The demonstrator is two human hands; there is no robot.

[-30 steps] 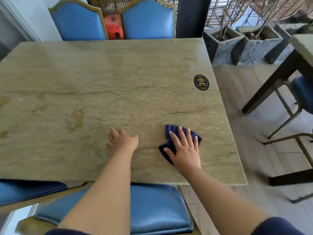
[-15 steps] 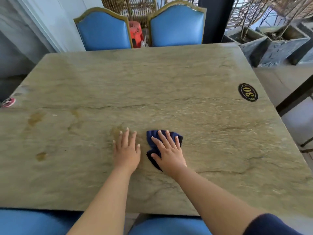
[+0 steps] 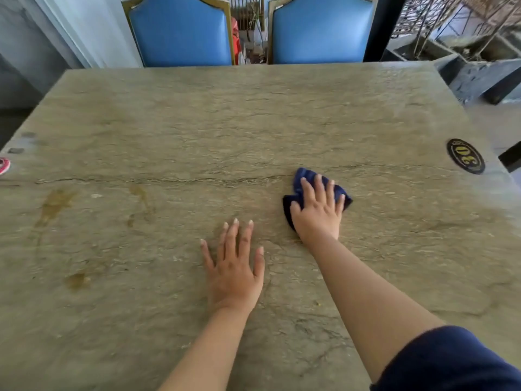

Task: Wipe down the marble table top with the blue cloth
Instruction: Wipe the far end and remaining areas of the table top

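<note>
My right hand lies flat on the cloth, fingers straight and a little spread, pressing it against the tabletop. The cloth is bunched under my palm; its dark blue folds show past my fingertips on the far side and beside my thumb on the left. It sits right of centre, just on the near side of a long dark crack that runs across the marble. My left hand rests palm down on the bare stone, fingers straight and fanned apart, nearer to me and to the left of the cloth, not touching it.

The marble is greenish-tan and veined, with brownish stains on its left part. A black oval plaque with gold numerals sits near the right edge, and a small red-and-white disc shows at the far left edge. Two blue chairs with gold frames stand at the far side, a pale wall is at the left, and grey stone planters are at the right.

Half a second ago the cloth was close beside my left hand near the middle; now it is farther out and to the right, well apart from that hand, with my right arm stretched longer.
</note>
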